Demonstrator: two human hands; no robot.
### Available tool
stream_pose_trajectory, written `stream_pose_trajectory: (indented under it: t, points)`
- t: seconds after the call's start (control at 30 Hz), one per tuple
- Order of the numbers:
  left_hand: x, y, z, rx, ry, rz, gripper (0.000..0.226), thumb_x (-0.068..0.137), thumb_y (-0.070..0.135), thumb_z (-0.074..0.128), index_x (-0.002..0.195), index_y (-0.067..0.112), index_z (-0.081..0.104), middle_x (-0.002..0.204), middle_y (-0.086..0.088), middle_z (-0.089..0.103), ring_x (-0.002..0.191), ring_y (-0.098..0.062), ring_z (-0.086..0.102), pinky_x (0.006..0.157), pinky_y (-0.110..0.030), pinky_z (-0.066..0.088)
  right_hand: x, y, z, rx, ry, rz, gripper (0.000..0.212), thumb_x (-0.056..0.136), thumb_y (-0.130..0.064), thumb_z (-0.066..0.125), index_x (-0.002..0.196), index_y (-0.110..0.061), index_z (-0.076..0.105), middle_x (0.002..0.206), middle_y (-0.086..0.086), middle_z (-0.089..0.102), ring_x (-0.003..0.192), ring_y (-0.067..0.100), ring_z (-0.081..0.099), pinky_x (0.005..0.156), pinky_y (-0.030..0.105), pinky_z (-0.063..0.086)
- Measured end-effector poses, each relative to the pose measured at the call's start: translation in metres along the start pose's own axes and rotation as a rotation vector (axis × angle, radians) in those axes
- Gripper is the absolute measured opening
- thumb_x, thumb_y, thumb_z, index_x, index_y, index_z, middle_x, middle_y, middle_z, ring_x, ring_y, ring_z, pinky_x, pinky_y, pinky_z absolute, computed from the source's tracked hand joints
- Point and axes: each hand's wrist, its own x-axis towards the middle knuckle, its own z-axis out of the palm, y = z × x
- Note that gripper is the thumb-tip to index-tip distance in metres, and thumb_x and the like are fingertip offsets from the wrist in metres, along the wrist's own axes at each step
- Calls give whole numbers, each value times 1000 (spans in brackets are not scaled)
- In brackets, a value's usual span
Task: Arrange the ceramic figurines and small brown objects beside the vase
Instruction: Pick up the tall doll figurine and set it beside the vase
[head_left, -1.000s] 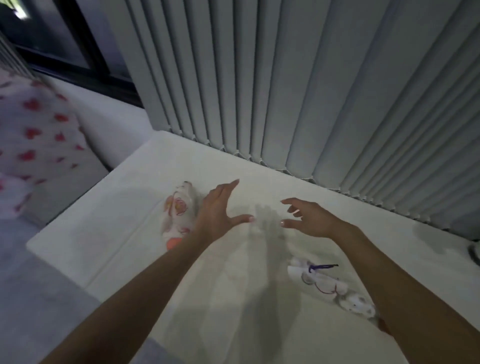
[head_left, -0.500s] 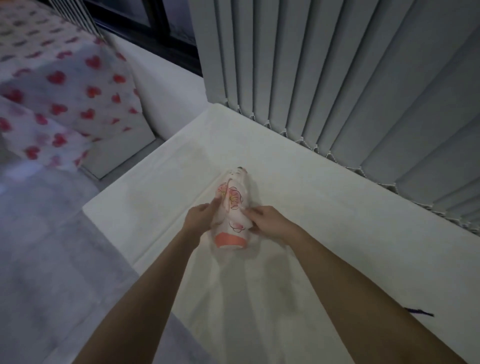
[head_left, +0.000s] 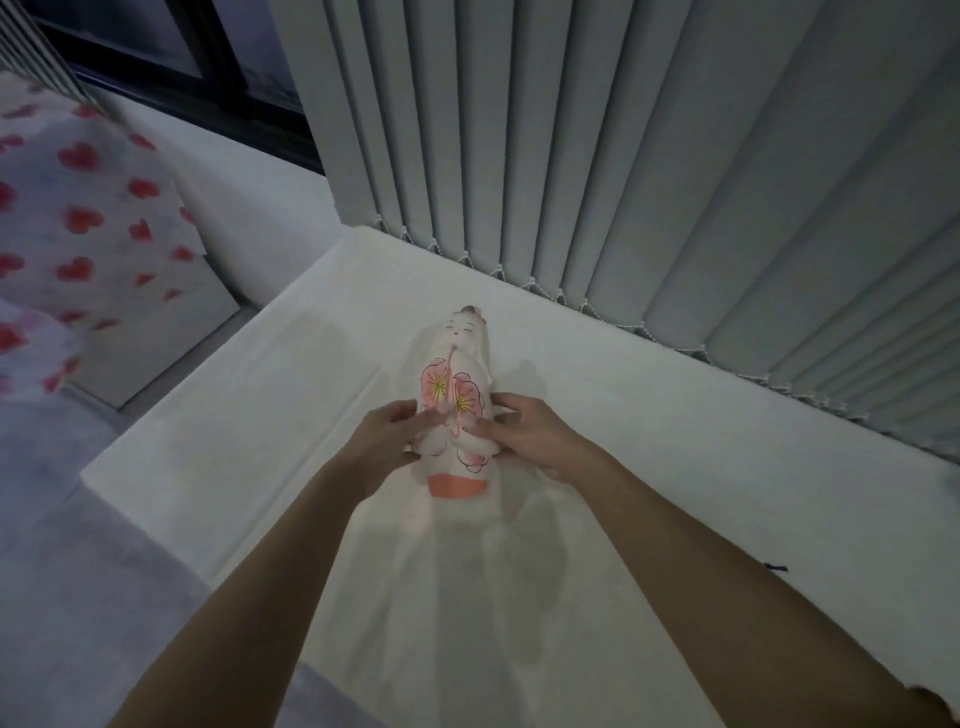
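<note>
One ceramic figurine (head_left: 455, 400) was in view, and both hands were on it. It was a tall white piece with a small painted face at the top, two pink flowers with yellow centres on its front, a third pink flower lower down, and an orange band around its base. It stood, or was held just above, the white tabletop (head_left: 649, 415) near the middle of the surface, a little way out from the blinds; the base was partly blurred, so whether it touched the table could not be told.

The left hand (head_left: 387, 441) gripped the figurine's left side, its fingers curled around the lower body and the thumb pressed on the front just beside the flowers. The right hand (head_left: 530, 434) held the opposite side in the same way, fingers wrapped behind and the thumb laid across the front near the lower flower. The two thumbs came close to each other on the front without clearly touching. Both forearms reached in from the bottom of the view, bare.

Behind the table hung one set of grey vertical blinds (head_left: 623, 156), their weighted bottoms linked by a beaded chain just above the table's far edge. To the left sat one white cushion with red hearts (head_left: 88, 218), beside a dark window frame (head_left: 156, 52). At the right edge of the table a single small dark purple thread or ribbon end (head_left: 775, 567) showed past the right forearm.
</note>
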Motion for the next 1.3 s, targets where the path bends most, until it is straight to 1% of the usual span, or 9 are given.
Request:
stream_pose_trajectory:
  t: [0.1, 0.2, 0.33, 0.4, 0.53, 0.87, 1.03, 1.17, 1.3]
  points:
    - [-4, 14, 30, 51, -80, 130, 52, 56, 38, 81, 101, 19, 64, 98, 5, 74, 85, -11, 73, 67, -24, 59, -26, -4, -31, -11, 76, -71, 66, 74, -16, 78, 131, -13, 47, 117, 9, 66, 102, 21, 66, 84, 33, 58]
    - [-6, 18, 60, 162, -128, 228, 55, 70, 16, 81, 119, 15, 55, 115, -2, 66, 101, -20, 67, 82, -34, 57, -57, 0, -57, -103, 139, -110, 66, 68, -11, 82, 126, -13, 50, 108, -2, 68, 90, 10, 68, 67, 16, 58]
    - [-13, 12, 96, 330, -265, 345, 72, 64, 12, 86, 125, 25, 49, 114, 11, 63, 105, -10, 62, 83, -26, 56, -95, 18, -77, -171, 240, -108, 76, 62, -2, 84, 126, -11, 45, 102, -7, 66, 89, 9, 67, 64, 15, 58]
    - [-16, 2, 109, 349, -310, 381, 77, 61, 7, 87, 123, 30, 48, 111, 14, 62, 105, -8, 61, 79, -22, 57, -111, 27, -80, -230, 308, -122, 80, 59, -3, 86, 126, -12, 43, 105, -5, 65, 93, 11, 66, 68, 16, 57]
    - [-23, -25, 123, 321, -326, 415, 77, 58, 2, 87, 113, 40, 49, 111, 20, 62, 103, -1, 62, 71, -16, 58, -134, 39, -80, -309, 360, -125, 85, 56, -8, 86, 128, -16, 42, 121, 5, 63, 110, 21, 62, 94, 39, 54]
    - [-43, -63, 124, 276, -287, 424, 85, 39, 33, 93, 108, 53, 49, 117, 17, 62, 107, -2, 62, 79, -20, 58, -152, 58, -65, -388, 357, -107, 85, 58, -11, 81, 131, -20, 38, 118, 5, 64, 108, 20, 61, 92, 39, 54]
    - [-48, -70, 123, 318, -302, 435, 86, 39, 39, 93, 109, 55, 48, 113, 26, 63, 109, 4, 60, 86, -22, 54, -156, 69, -60, -438, 376, -105, 78, 61, -13, 79, 127, -21, 39, 100, -5, 64, 87, 11, 61, 66, 21, 52]
    - [-50, -71, 123, 354, -313, 445, 85, 40, 42, 92, 110, 57, 47, 112, 34, 60, 109, 8, 57, 87, -21, 53, -157, 75, -55, -430, 416, -88, 75, 62, -13, 79, 125, -20, 39, 109, 2, 67, 97, 19, 64, 80, 37, 58]
    - [-49, -75, 121, 365, -319, 425, 82, 44, 37, 90, 112, 51, 47, 112, 31, 62, 109, 11, 57, 82, -10, 52, -157, 77, -51, -428, 418, -84, 72, 64, -14, 79, 123, -19, 39, 100, -5, 65, 90, 14, 63, 61, 10, 51]
